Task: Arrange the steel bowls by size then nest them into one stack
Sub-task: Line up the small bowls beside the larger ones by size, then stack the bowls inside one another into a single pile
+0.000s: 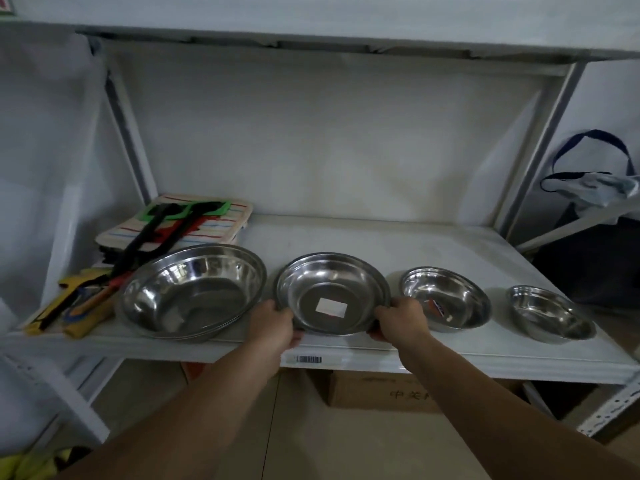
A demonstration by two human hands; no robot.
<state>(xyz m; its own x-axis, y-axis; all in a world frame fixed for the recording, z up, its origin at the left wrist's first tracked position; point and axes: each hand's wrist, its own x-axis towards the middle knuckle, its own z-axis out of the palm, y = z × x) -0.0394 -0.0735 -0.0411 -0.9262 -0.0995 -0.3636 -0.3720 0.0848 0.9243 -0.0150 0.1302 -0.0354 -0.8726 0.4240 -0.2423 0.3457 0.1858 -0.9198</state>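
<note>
Steel bowls stand in a row on the white shelf (433, 237), shrinking from left to right. The largest bowl (192, 291) is at the left, then the second bowl (332, 292) with a white label in its bottom, a smaller third bowl (445, 297), and the smallest bowl (550, 313) at the right. My left hand (277, 323) grips the second bowl's left rim. My right hand (398, 320) grips its right rim. That bowl sits at the shelf's front edge, its near rim tilted slightly.
Striped cloths (180, 223) lie at the shelf's back left, with black, green and yellow long-handled tools (104, 289) on top. A bag (588, 181) hangs at the right. Cardboard boxes (381, 389) sit below. A shelf board runs overhead.
</note>
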